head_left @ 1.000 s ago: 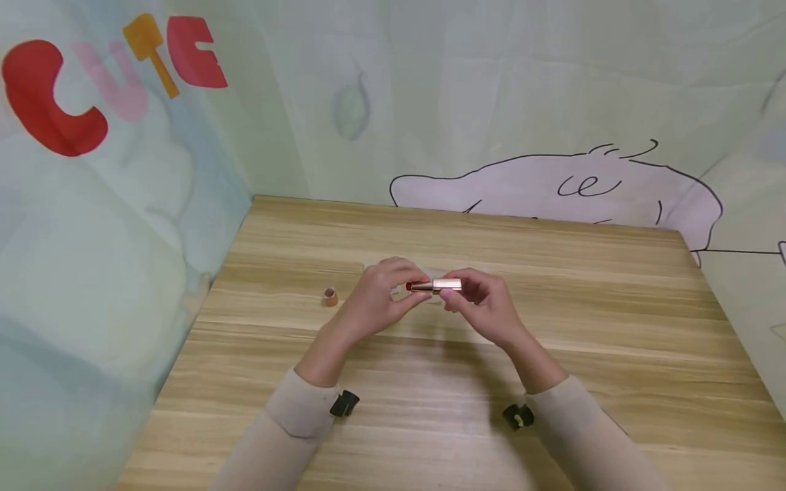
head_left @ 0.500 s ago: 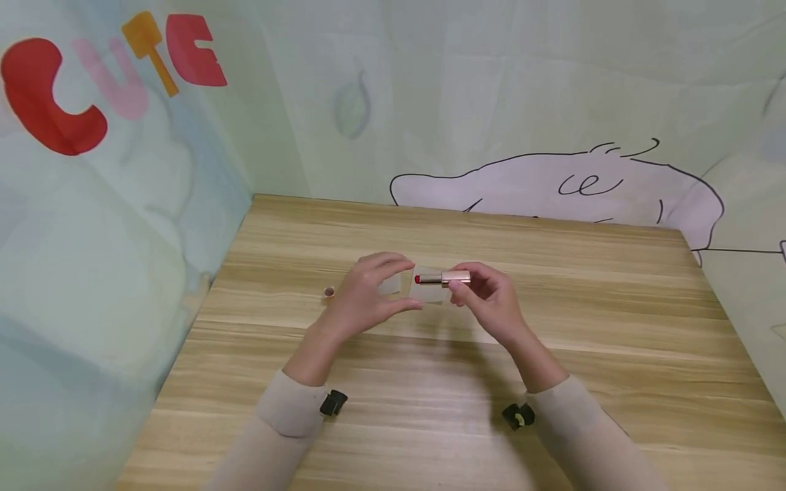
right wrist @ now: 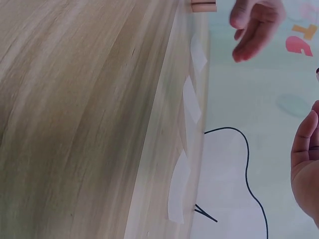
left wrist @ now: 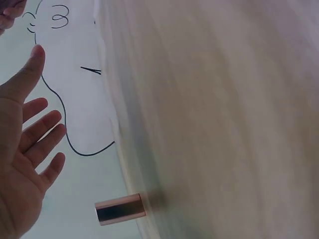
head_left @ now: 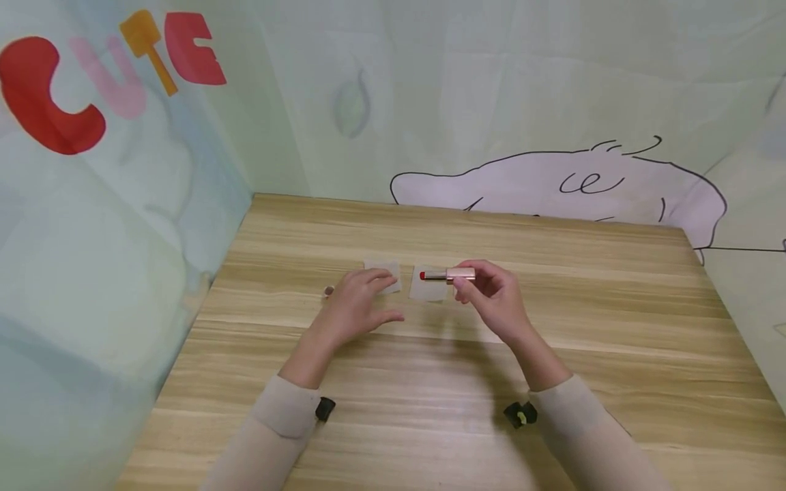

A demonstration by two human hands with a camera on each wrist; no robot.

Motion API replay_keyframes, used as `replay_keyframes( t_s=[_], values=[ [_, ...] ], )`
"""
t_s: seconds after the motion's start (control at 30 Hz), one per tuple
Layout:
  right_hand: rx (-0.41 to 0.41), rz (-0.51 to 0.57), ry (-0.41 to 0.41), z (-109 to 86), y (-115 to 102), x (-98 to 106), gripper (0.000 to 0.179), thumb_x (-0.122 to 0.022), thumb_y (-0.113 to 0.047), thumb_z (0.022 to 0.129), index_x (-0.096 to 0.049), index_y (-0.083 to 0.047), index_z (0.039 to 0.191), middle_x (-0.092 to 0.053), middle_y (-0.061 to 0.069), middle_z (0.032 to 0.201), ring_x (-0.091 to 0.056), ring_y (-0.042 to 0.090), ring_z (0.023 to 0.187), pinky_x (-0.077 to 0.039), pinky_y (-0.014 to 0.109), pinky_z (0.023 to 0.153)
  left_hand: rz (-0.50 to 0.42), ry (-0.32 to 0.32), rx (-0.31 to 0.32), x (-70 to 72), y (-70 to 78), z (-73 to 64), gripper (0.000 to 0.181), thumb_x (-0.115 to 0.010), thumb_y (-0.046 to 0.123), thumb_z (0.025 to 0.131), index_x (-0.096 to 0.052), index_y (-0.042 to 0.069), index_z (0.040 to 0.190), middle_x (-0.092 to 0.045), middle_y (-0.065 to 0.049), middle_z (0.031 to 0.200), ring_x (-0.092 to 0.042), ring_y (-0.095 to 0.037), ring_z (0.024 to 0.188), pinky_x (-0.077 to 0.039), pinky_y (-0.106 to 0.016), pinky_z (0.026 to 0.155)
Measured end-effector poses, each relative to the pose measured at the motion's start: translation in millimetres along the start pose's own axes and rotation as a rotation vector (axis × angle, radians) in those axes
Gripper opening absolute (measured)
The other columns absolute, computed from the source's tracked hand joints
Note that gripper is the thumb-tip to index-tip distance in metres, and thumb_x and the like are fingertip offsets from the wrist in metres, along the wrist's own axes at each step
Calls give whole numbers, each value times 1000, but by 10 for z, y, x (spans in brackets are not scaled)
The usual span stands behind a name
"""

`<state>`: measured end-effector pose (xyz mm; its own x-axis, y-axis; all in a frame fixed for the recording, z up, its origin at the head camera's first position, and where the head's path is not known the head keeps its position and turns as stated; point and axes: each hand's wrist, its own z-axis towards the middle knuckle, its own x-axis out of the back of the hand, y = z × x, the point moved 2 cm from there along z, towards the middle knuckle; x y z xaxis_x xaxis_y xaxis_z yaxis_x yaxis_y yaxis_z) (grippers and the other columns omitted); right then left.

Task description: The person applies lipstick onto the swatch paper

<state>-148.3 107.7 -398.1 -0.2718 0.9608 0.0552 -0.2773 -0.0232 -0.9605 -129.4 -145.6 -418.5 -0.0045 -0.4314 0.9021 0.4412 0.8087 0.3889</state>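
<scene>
A lipstick [head_left: 460, 274] with its red tip exposed points left in the head view, level above the table. My right hand [head_left: 494, 300] pinches its shiny rose-gold base between thumb and fingers. Spread and holding nothing, my left hand [head_left: 350, 310] hovers to the left, thumb apart from the fingers. The lipstick cap [head_left: 329, 291] stands on the table just beyond that hand, partly covered by it; in the left wrist view the whole cap [left wrist: 119, 209] shows upright. Small pale paper squares lie near the hands: one [head_left: 389, 268] behind the left fingers, another [head_left: 428, 291] beneath the lipstick.
A third paper piece [right wrist: 178, 191] shows in the right wrist view, in line with the other two. The wood-grain table [head_left: 417, 423] meets a printed cloth backdrop [head_left: 430, 102] behind and at the left.
My left hand has let go of the lipstick's tip end and drawn back left and down, fingers spreading. The right hand has carried the lipstick slightly right and away; paper squares are uncovered.
</scene>
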Motion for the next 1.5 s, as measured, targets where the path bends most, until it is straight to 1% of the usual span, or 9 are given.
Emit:
replay_keyframes(
  t_s=[0.17,0.33,0.57,0.7,0.83,1.03,1.17,1.37,1.5],
  values=[
    [3,-23,1,13,-4,6,19,-66,7,93,-65,13,111,-69,-2,85,-63,12,67,-56,23,63,55,-48,27,-32,-122,-17,61,-83,44,84,-69,4,128,-63,-13,136,-57,-32,127,-41,-49,110],
    [5,-27,6,29,-13,3,19,-66,7,93,-65,12,110,-68,-2,84,-63,11,67,-56,22,62,110,-88,10,-18,-219,-24,60,-80,43,87,-67,2,129,-62,-15,137,-56,-31,129,-39,-49,111],
    [-4,-39,7,45,5,-2,19,-67,6,93,-65,13,111,-68,-3,83,-63,11,66,-56,22,62,165,-172,-5,-15,-307,-62,60,-78,41,89,-65,1,132,-58,-17,141,-53,-33,132,-37,-50,113],
    [4,-46,0,50,11,-3,18,-66,5,94,-66,12,110,-68,-1,83,-63,12,66,-56,22,63,204,-219,-18,-37,-327,-86,62,-77,43,89,-64,1,134,-56,-17,144,-52,-34,133,-37,-52,112],
    [1,-42,-1,58,23,-13,17,-67,4,94,-66,11,109,-68,3,83,-63,13,66,-56,22,63,214,-251,-19,-73,-332,-96,63,-74,45,91,-62,2,136,-53,-18,147,-50,-34,135,-38,-53,111],
    [-20,-49,6,71,36,-40,18,-68,4,93,-66,12,109,-67,-1,81,-62,12,65,-55,22,62,229,-293,-11,-123,-341,-89,65,-65,51,96,-59,2,138,-49,-18,150,-46,-34,138,-38,-55,110],
    [-44,-57,12,83,44,-57,19,-69,3,93,-66,12,109,-67,1,82,-62,12,65,-55,22,62,251,-335,-2,-131,-342,-92,67,-64,53,96,-57,2,141,-48,-17,151,-45,-33,139,-37,-56,110],
    [-61,-99,-3,129,57,-85,19,-70,-1,94,-68,8,110,-68,9,85,-64,17,66,-56,24,62,259,-357,3,-112,-319,-88,69,-64,54,95,-57,3,141,-47,-17,152,-45,-33,140,-37,-57,110],
    [-67,-168,-19,187,61,-128,20,-73,-6,93,-70,4,111,-67,13,87,-64,19,67,-55,24,59,250,-363,4,-116,-310,-71,70,-65,55,95,-57,3,142,-46,-17,153,-44,-32,141,-35,-57,111]
  ],
)
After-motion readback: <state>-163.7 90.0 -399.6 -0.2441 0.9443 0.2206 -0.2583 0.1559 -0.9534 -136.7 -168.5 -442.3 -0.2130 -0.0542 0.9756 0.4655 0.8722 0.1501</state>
